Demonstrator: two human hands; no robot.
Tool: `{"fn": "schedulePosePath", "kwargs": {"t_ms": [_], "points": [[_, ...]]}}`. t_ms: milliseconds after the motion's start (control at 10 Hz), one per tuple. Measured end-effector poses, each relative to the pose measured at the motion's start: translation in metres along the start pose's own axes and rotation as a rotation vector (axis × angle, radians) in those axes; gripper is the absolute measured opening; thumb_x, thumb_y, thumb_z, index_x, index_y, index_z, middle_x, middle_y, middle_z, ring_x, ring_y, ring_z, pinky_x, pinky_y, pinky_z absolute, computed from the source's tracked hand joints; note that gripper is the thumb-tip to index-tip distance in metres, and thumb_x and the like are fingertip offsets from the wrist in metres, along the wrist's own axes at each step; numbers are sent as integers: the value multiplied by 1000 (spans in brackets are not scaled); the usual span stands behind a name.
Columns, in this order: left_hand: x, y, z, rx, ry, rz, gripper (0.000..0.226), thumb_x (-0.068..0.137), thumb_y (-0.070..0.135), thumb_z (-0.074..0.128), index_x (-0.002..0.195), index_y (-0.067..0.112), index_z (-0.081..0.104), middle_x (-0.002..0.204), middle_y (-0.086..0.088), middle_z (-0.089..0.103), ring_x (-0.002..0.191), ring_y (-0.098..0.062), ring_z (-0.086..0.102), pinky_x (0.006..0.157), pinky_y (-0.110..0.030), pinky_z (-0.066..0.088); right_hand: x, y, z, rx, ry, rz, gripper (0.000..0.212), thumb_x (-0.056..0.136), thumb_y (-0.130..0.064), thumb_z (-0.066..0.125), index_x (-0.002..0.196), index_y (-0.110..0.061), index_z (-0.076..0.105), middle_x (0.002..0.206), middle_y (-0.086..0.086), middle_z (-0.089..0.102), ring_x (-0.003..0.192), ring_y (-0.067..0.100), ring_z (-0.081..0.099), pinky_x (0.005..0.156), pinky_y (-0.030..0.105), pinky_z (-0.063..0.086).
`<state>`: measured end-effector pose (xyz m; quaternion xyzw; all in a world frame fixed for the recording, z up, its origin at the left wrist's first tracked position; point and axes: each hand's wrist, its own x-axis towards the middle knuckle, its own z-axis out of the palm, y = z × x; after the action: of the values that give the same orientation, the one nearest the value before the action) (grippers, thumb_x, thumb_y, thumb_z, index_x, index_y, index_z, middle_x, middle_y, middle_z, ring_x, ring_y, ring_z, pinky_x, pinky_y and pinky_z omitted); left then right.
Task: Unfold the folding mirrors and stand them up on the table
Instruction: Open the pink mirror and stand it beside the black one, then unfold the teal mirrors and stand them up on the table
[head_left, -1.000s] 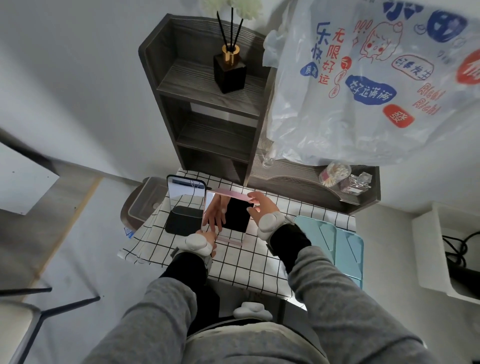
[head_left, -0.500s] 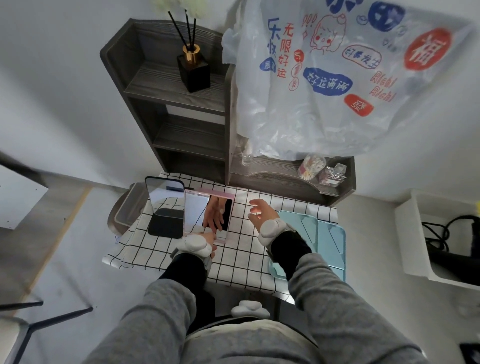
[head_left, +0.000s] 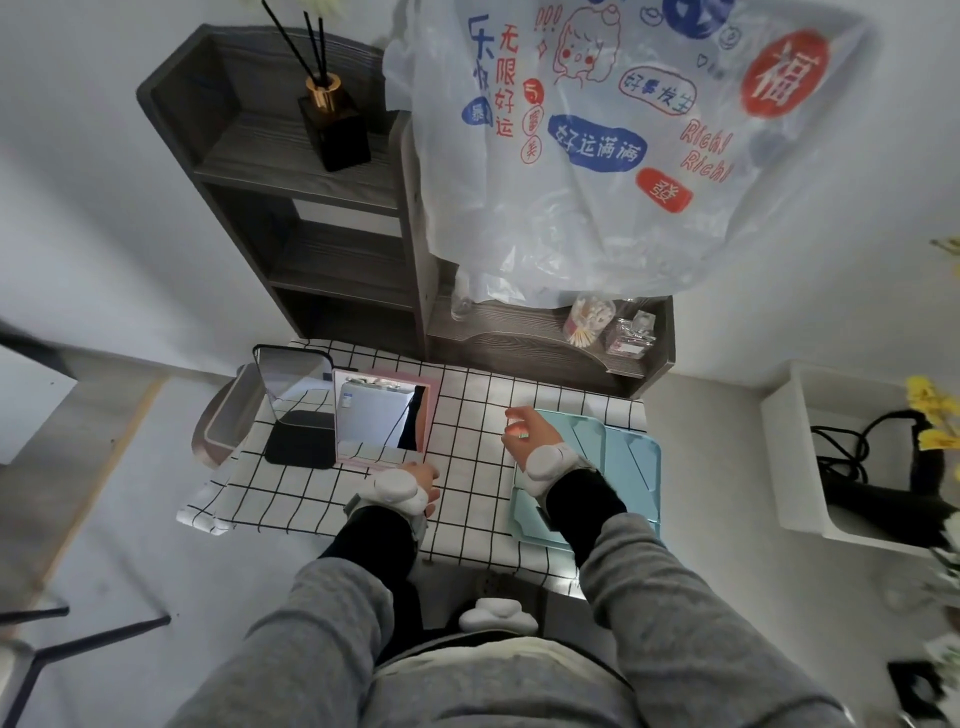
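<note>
While a printed bag fills the upper right, a grey shelf stands upper centre. Table, centre, checked cloth. Teal mirrors, folded flat, centre right. Pink mirror and black mirror, upright, touching, centre left. Right hand loosely open over teal mirrors. Left hand near pink base; grip unclear.
</note>
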<state>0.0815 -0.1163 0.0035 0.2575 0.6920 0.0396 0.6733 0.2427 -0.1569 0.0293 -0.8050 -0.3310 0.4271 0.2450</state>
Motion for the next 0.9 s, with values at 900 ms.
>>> {"fn": "schedulePosePath", "kwargs": {"t_ms": [900], "points": [[-18, -17, 82, 512, -70, 97, 45, 93, 11, 45, 136, -2, 44, 144, -19, 47, 133, -32, 47, 59, -19, 40, -5, 92, -52, -169, 45, 203, 49, 88, -13, 54, 135, -11, 41, 140, 19, 40, 128, 35, 44, 105, 35, 37]]}}
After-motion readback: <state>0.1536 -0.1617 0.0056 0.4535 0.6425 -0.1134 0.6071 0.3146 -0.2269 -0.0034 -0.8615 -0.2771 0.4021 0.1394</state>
